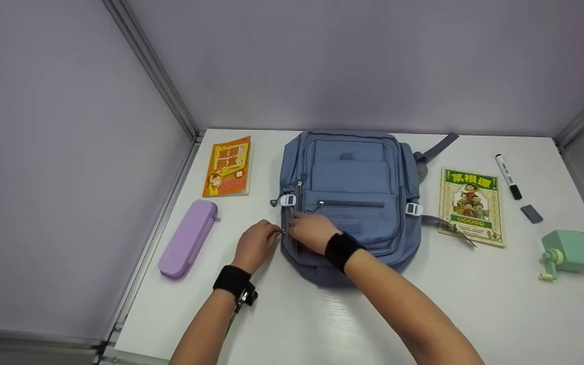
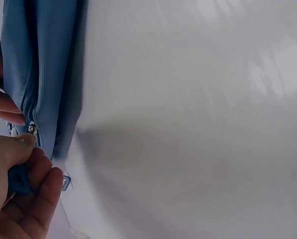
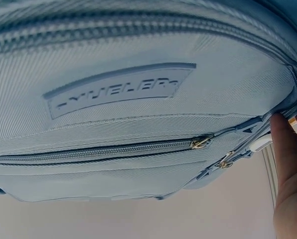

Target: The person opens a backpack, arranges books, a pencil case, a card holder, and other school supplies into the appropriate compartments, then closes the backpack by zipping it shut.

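A blue backpack (image 1: 348, 177) lies front side up on a white table. At its left side, my left hand (image 1: 257, 244) pinches a zipper pull (image 2: 19, 180) between thumb and fingers. The metal slider (image 2: 32, 128) shows just above the thumb. My right hand (image 1: 315, 233) reaches across the front and grips the fabric beside that zipper, its fingers (image 3: 286, 149) bent over the bag's edge. A front pocket zipper (image 3: 103, 152) runs shut below a raised name patch (image 3: 121, 89).
Left of the bag lie an orange book (image 1: 227, 167) and a purple pencil case (image 1: 189, 238). On the right are a green-and-cream book (image 1: 472, 203), a marker (image 1: 508, 176), a grey eraser (image 1: 532, 214) and a green crank sharpener (image 1: 571, 251). A strap with a tag (image 1: 462, 234) overlaps the book.
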The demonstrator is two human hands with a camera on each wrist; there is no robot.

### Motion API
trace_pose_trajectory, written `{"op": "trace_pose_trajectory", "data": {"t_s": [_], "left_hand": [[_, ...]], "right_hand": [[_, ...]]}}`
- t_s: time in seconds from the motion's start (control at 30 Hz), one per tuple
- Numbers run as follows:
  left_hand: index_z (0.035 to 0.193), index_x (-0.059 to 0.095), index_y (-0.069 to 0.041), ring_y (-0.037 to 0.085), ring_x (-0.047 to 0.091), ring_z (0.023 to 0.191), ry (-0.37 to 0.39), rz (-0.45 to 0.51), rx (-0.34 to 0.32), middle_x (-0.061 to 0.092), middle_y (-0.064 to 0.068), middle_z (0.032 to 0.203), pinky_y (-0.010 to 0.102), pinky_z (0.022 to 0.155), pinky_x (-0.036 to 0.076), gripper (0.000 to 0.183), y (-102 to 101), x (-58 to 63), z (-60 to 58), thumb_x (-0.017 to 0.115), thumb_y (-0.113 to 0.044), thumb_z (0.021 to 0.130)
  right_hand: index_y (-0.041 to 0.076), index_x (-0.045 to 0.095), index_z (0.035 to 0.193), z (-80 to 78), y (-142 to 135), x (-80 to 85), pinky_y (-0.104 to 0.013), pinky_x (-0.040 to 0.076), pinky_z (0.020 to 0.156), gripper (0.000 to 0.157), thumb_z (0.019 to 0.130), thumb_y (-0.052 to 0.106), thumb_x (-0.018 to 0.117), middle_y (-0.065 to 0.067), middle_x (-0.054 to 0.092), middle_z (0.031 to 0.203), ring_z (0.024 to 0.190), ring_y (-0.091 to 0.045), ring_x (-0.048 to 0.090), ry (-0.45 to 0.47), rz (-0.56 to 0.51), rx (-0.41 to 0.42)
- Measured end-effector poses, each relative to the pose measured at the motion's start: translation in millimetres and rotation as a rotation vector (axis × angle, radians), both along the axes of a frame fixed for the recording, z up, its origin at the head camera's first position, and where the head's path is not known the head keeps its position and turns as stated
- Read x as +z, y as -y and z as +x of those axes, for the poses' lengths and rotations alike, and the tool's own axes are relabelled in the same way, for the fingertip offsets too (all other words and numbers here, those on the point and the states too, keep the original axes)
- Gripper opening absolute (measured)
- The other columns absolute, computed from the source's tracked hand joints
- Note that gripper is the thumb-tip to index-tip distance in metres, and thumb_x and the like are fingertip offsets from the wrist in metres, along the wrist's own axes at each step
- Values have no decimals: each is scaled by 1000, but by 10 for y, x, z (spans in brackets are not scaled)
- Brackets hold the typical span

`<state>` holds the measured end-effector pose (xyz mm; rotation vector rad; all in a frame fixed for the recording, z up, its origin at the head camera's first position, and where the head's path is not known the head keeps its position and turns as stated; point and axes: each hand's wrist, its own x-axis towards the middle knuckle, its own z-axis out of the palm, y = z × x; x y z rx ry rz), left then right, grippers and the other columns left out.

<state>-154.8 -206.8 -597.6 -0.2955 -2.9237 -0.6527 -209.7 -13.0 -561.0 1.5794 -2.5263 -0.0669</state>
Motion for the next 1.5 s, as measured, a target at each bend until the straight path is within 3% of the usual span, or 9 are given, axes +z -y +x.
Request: {"op": "trace_pose_trajectory", "data": {"t_s": [0.4, 0.7, 0.97, 1.13, 1.23, 1.33, 1.5], "left_hand": [[103, 79, -11, 18, 66, 87, 0, 30, -53, 67, 1, 93, 36, 78, 55, 10, 21, 78, 313, 71, -14, 98], [99, 80, -13, 18, 67, 86, 24, -56, -45, 68, -1, 91, 36, 75, 55, 9, -53, 84, 390, 73, -17, 96], [96, 78, -13, 15, 65, 82, 62, -1, 28, 67, -3, 88, 33, 71, 53, 6, -98, 69, 407, 73, -18, 95], [98, 77, -12, 14, 64, 81, 73, 45, 56, 66, -3, 87, 33, 71, 52, 7, -110, 47, 422, 73, -18, 96], [98, 78, -12, 14, 62, 80, 70, 68, 62, 64, -3, 86, 33, 71, 52, 8, -119, 42, 423, 74, -19, 95], [97, 78, -11, 14, 61, 79, 72, 83, 68, 64, -3, 85, 32, 71, 51, 9, -130, 42, 417, 76, -19, 94], [96, 77, -12, 14, 62, 79, 41, 60, 82, 65, -3, 85, 31, 71, 52, 8, -124, 37, 419, 79, -18, 91]], "right_hand": [[12, 78, 94, 2, -3, 39, -34, 57, 78, 11, 90, 3, 73, -2, 71, 97, 103, -21, 65, -1, 26, 4], [12, 76, 87, 9, 7, 2, -36, 58, 71, 11, 90, 2, 72, -2, 70, 93, 100, -22, 64, -3, -15, 4], [10, 75, 98, 41, 0, -8, -39, 59, 76, 12, 92, 2, 69, -4, 70, 107, 110, -25, 63, 38, -35, 4], [7, 75, 109, 187, -88, 83, -41, 58, 85, 15, 96, 6, 67, -8, 70, 118, 116, -28, 64, 78, -85, -34], [7, 75, 95, 339, -228, 115, -40, 59, 74, 7, 92, 12, 71, -8, 71, 100, 98, -26, 67, 68, -173, -49], [9, 70, 79, 512, -434, 108, -39, 56, 62, 13, 88, 17, 76, -4, 65, 82, 79, -23, 64, 75, -249, -56], [9, 69, 82, 725, -787, 60, -40, 55, 66, 16, 84, 18, 82, -4, 64, 85, 78, -24, 62, 125, -290, -93]]}}
